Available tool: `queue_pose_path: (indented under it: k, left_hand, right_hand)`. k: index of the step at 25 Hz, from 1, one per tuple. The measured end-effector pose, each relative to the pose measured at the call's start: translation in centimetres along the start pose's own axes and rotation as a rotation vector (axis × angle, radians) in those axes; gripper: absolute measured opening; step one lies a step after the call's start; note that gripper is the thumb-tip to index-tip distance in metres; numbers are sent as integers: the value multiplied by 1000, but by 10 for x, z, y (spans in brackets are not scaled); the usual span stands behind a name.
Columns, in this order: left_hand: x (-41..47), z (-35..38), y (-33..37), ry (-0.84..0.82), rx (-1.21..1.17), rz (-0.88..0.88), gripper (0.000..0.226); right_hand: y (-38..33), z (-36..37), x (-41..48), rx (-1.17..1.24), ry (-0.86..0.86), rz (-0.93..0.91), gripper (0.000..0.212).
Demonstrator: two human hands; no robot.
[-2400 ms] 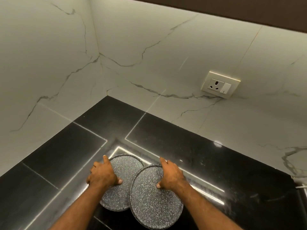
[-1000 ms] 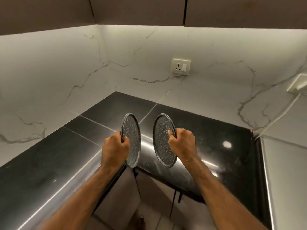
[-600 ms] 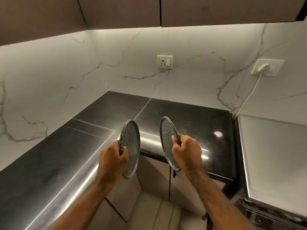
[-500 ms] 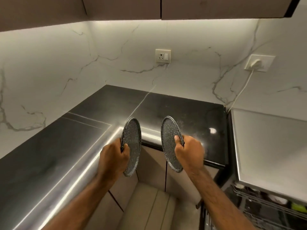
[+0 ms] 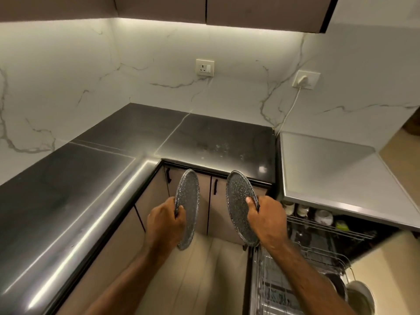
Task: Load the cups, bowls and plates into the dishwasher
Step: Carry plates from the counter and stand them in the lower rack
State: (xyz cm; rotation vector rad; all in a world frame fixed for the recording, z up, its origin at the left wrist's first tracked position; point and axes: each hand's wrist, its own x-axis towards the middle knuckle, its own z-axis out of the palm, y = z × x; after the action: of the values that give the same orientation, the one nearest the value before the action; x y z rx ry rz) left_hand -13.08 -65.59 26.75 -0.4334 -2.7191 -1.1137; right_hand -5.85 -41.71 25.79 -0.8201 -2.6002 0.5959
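My left hand (image 5: 164,223) grips a dark speckled plate (image 5: 188,196) by its rim, held on edge in the air over the floor. My right hand (image 5: 267,219) grips a second speckled plate (image 5: 238,201) the same way, just left of the open dishwasher. The dishwasher's lower rack (image 5: 279,289) is pulled out at the bottom right, with dark and white dishes (image 5: 359,292) standing in it. Its upper rack (image 5: 329,228) holds cups (image 5: 322,217) under the grey top.
A black L-shaped countertop (image 5: 68,189) runs along the left and back. Beige cabinet doors (image 5: 204,201) stand behind the plates. The dishwasher's grey top (image 5: 329,169) is at right. A plugged-in white cable (image 5: 288,108) hangs from a wall socket.
Both plates were lifted off the counter and turned on edge. My view has swung right and down, so the plates are now off the counter and beside the open dishwasher racks.
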Motion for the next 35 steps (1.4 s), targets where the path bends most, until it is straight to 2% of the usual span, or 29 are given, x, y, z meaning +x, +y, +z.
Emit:
queue_pose_path:
  k: [7,9,11,17,21,24,27,29,33,35]
  left_hand:
    - [-39,24,46,-53,-79,32,31]
    - [-50,43,60,-83,-51,55,25]
    - [-63,64,77,-115,-36,76,19]
    - [-116,135,151,-190,-7,87,21]
    - [-161,189,190,-213,47,43,23]
    - [-186,240,195,-230,74,-38,22]
    - [-202,295,172,-277,88,-136,13]
    - [-207,344,151,-281,75,-205,11]
    - [-212,459,89,-283,61,-257,24]
    - [-220,508,55,-304,63,-251,15]
  right_hand:
    - [53,-60,-37,-2,60,50,34]
    - [80,-74,-47,-6,74,72,34]
    - [113,-88,-57,-12,79,101,34]
    - [223,-137,-71,20,71,176,30]
    - [293,-143,-76,33,12,191,29]
    - [341,-119,-74,74,15,239,39]
    - [391,-65,-76,99,-13,322,32]
    - [428,-19,-78,119,-24,393,34]
    - [490,83,-87,165,-2,461,40]
    - [515,127,-96,135,2,488,40]
